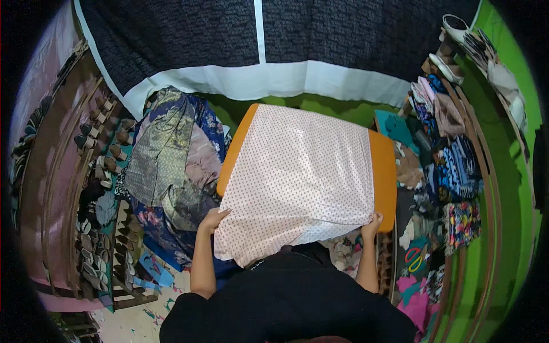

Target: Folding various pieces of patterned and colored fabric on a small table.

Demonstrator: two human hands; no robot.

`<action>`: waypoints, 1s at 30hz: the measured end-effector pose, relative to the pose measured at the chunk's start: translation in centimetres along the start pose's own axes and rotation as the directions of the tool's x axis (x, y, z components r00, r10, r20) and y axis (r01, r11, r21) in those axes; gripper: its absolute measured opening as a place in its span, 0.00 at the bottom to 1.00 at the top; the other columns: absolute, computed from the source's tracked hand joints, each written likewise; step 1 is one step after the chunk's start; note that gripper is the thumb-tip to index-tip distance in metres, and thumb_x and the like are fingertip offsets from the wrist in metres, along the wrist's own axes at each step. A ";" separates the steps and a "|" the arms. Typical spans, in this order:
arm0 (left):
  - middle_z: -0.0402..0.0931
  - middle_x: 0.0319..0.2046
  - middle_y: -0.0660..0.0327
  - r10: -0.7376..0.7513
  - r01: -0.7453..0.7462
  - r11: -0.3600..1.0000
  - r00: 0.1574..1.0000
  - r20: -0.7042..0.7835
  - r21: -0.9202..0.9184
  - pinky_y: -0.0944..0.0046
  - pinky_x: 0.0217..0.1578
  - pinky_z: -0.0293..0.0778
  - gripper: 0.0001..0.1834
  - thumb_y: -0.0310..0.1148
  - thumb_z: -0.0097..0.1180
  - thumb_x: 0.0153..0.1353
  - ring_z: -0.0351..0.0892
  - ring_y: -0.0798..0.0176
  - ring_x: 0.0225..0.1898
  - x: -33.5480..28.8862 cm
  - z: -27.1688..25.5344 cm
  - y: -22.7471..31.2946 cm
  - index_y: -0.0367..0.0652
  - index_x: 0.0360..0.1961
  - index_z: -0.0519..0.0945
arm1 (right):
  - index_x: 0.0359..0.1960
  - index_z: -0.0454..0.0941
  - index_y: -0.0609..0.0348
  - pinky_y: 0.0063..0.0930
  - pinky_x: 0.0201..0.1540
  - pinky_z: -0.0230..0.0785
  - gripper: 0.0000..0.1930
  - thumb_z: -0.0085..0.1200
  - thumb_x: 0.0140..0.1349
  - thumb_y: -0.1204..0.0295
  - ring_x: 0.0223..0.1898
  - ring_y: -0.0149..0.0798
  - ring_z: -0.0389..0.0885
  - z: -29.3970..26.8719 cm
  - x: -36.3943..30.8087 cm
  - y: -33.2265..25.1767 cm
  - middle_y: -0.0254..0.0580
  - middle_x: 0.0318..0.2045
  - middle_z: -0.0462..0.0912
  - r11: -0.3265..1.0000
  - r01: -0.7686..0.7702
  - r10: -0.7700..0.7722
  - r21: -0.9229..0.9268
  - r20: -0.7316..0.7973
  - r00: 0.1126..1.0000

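Note:
A pale pink fabric piece with small dark dots (303,166) lies spread over an orange board or tabletop (384,166), whose left and right ends show past the cloth. My left hand (215,219) grips the fabric's left edge, fingers closed around it. At the lower right corner, my right hand (373,224) pinches the cloth near the orange edge. Between my hands the near edge hangs toward my body, and a bit of its paler underside shows. Most of my fingers are hidden behind the fabric.
On the left is a heap of patterned cloth (166,154), beside racks of shoes (91,251). Folded fabrics (457,168) and scissors with red and yellow handles (414,259) lie at right. A dark curtain with a white border (240,80) hangs beyond. Scraps litter the floor.

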State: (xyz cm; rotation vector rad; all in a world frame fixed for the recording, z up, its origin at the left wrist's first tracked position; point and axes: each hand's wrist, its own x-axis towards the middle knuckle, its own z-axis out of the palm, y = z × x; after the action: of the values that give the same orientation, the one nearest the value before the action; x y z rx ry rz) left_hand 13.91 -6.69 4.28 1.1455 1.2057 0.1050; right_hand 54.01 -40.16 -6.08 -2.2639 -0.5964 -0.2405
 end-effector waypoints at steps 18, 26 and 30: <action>0.68 0.21 0.68 0.168 -0.168 0.984 0.986 0.010 0.053 0.74 0.23 0.59 0.11 0.34 0.49 0.53 0.62 0.75 0.20 -7.0 -6.3 -19.1 0.36 0.32 0.73 | 0.35 0.69 0.67 0.28 0.47 0.57 0.11 0.42 0.52 0.74 0.43 0.37 0.66 -10.2 -10.3 -6.5 0.43 0.37 0.70 -0.145 -0.512 0.365 0.847 0.526 0.768; 0.67 0.20 0.63 0.452 -0.432 0.891 0.811 -0.372 0.142 0.69 0.27 0.63 0.11 0.34 0.48 0.53 0.64 0.71 0.24 -9.8 -3.1 -19.9 0.34 0.29 0.70 | 0.46 0.64 0.68 0.31 0.45 0.59 0.23 0.55 0.47 0.72 0.42 0.44 0.70 -9.5 -7.1 -11.3 0.53 0.43 0.70 0.753 -0.620 0.592 0.220 0.187 0.784; 0.70 0.25 0.63 0.378 -0.400 0.916 0.866 -0.328 -0.001 0.73 0.28 0.64 0.09 0.32 0.50 0.52 0.66 0.74 0.26 -11.4 -1.8 -19.6 0.37 0.31 0.69 | 0.47 0.57 0.66 0.35 0.47 0.56 0.23 0.51 0.49 0.75 0.46 0.48 0.64 -8.0 -4.9 -17.6 0.55 0.45 0.64 0.972 -0.069 0.123 0.223 -0.236 0.964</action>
State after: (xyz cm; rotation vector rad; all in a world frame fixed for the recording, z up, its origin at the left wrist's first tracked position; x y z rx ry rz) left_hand -1.70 -21.86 -2.23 1.3336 1.2261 0.6615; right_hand 41.20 -37.13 8.91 -2.0095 -0.3599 -0.3870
